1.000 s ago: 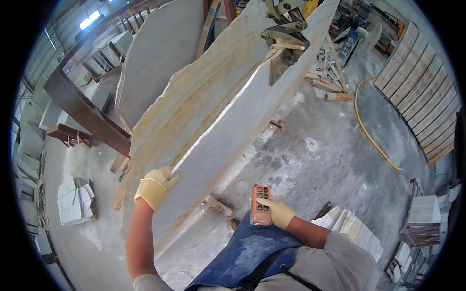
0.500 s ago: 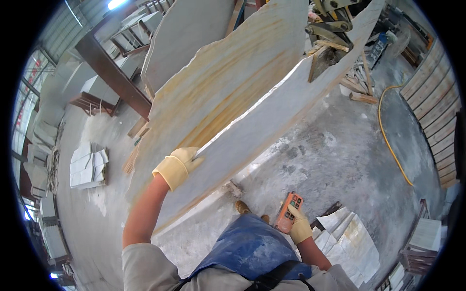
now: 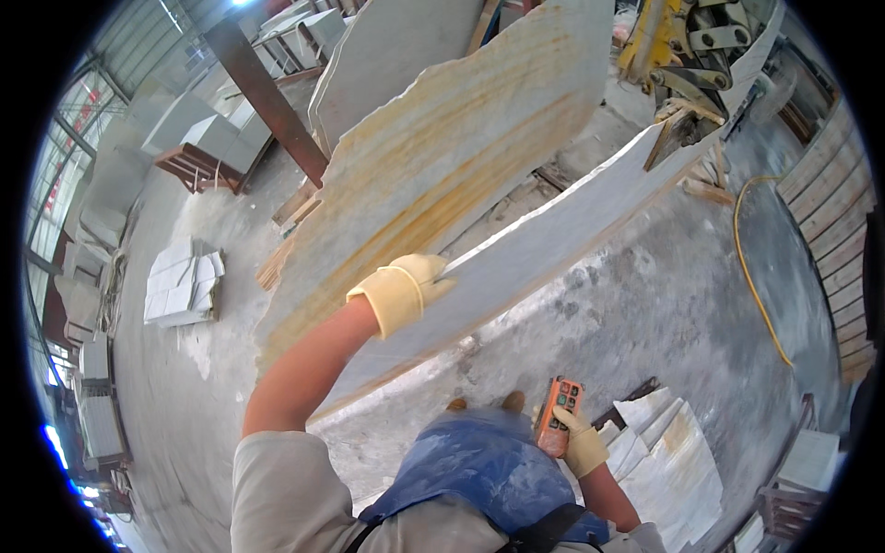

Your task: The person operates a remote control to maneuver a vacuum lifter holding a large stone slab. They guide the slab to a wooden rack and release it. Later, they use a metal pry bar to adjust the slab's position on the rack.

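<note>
My left hand (image 3: 403,291), in a pale yellow glove, grips the upper edge of a large grey stone slab (image 3: 553,244). A metal lifting clamp (image 3: 701,78), with wood pieces at its jaws, sits on that slab's far right end. Behind it leans a slab with ochre streaks (image 3: 452,157), a gap showing between the two towards the right. My right hand (image 3: 581,444), also gloved, holds an orange remote control (image 3: 559,417) with dark buttons at my right side, just beyond my blue apron (image 3: 479,461).
Stacked white stone pieces (image 3: 678,461) lie by my right side, and another pile (image 3: 184,281) is on the floor at left. A yellow hose (image 3: 745,267) runs beside wooden planks (image 3: 830,221). A brown steel post (image 3: 267,101) stands beyond the slabs.
The grey slab has come away from the streaked slab, opening a gap between them. My left hand has moved right with its edge. The remote control stays in my right hand.
</note>
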Tool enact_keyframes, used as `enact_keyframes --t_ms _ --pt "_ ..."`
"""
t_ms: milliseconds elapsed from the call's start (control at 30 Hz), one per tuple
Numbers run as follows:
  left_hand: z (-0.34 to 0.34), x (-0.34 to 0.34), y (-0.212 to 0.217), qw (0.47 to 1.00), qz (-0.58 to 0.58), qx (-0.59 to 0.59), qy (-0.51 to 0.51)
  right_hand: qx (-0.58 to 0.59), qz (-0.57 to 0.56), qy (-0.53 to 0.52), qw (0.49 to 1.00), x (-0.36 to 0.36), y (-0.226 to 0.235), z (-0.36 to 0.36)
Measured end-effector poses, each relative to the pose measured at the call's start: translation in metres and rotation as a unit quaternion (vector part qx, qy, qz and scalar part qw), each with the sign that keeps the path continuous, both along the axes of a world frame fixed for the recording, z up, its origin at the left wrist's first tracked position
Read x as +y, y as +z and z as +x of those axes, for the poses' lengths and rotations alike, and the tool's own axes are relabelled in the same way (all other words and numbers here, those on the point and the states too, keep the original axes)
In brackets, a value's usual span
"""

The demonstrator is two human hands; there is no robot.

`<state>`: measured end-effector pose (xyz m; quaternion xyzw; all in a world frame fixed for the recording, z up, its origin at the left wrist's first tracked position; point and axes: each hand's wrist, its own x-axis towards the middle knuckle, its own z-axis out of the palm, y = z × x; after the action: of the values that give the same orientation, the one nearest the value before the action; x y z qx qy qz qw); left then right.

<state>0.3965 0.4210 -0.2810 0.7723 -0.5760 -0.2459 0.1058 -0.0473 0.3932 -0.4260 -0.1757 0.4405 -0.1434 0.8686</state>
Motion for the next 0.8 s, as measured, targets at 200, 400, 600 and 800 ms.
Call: enact_keyframes --t_ms 200,400,600,800 --pt "0.005 -0.037 -0.002 0.999 0.016 0.020 -0.046 0.019 -0.083 -0.049 0.995 0.022 -0.010 0.025" --pt "0.010 -0.070 -0.011 0.991 0.034 0.039 -0.122 0.043 -0.115 -0.174 0.977 0.074 0.009 0.042" --pt "0.014 -0.108 -0.052 0.979 0.020 0.010 -0.201 0.088 -0.118 -0.252 0.957 0.114 0.001 0.033" --pt "0.003 -0.144 -0.045 0.987 0.030 0.061 -0.147 0.128 -0.129 -0.310 0.933 0.110 0.033 0.047"
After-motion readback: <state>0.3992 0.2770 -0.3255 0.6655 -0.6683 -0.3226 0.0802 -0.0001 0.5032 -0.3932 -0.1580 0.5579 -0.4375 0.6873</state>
